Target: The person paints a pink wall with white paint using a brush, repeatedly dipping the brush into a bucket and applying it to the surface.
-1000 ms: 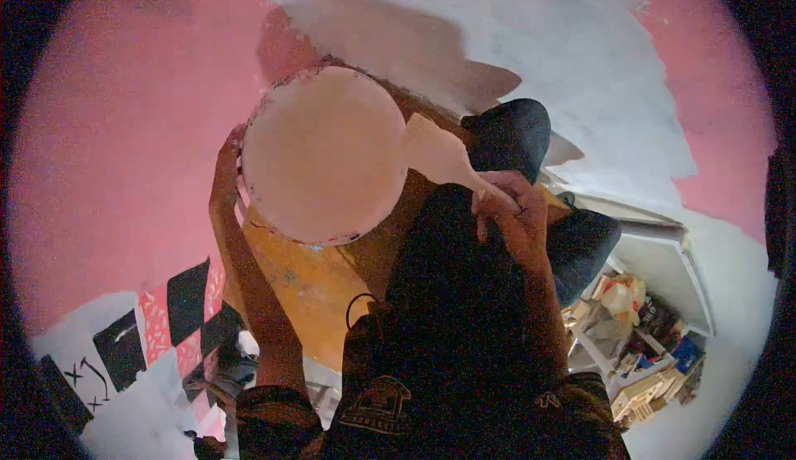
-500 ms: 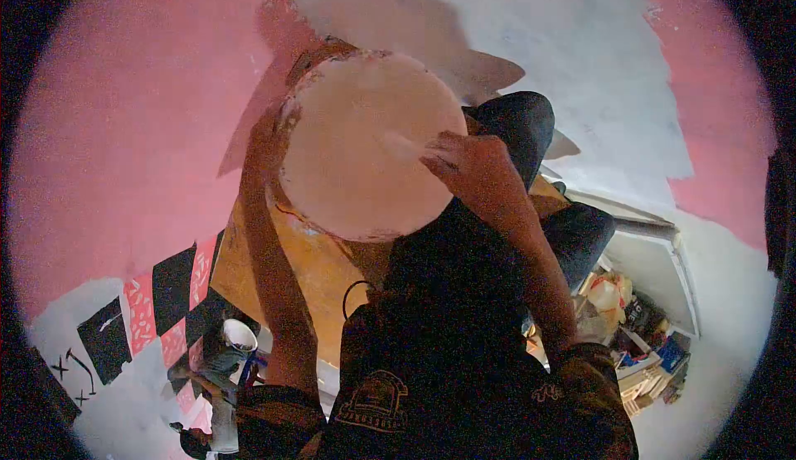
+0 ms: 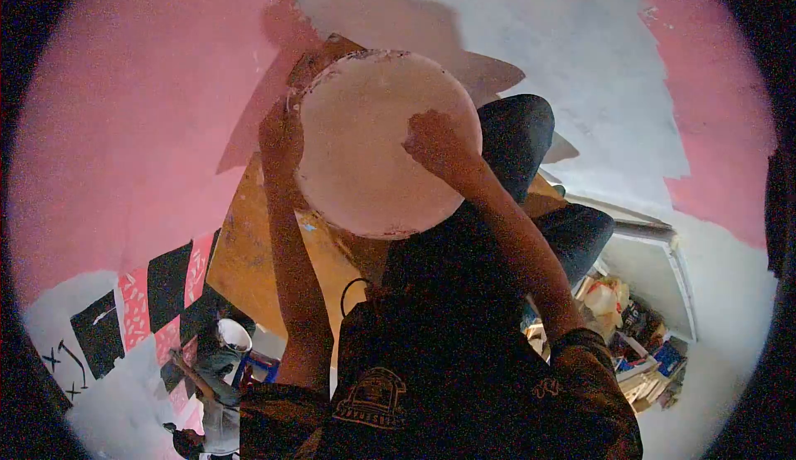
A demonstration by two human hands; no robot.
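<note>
A large round pale-pink disc [image 3: 373, 178] with a chipped, paint-smeared rim stands out in front of my torso. My left hand [image 3: 283, 141] grips it at its left edge, the fingers partly hidden behind the rim. Over the right half of its face lies my right hand [image 3: 438, 141], fingers curled together into a fist-like shape; what they hold, if anything, is hidden. Close below the disc are my dark-clad legs [image 3: 514, 145] and a yellow-brown wooden board [image 3: 240, 261].
Pink and white paint covers the wall [image 3: 166, 128], with a black-and-pink chequered pattern [image 3: 170, 282] at lower left. Another person [image 3: 220, 414] is down there near a white bucket [image 3: 235, 336]. At lower right, an open compartment holds bags and assorted clutter [image 3: 643, 327].
The disc has shifted slightly right, with my left hand still on its edge. My right hand has moved left and up across its face, and its fingers are curled tighter.
</note>
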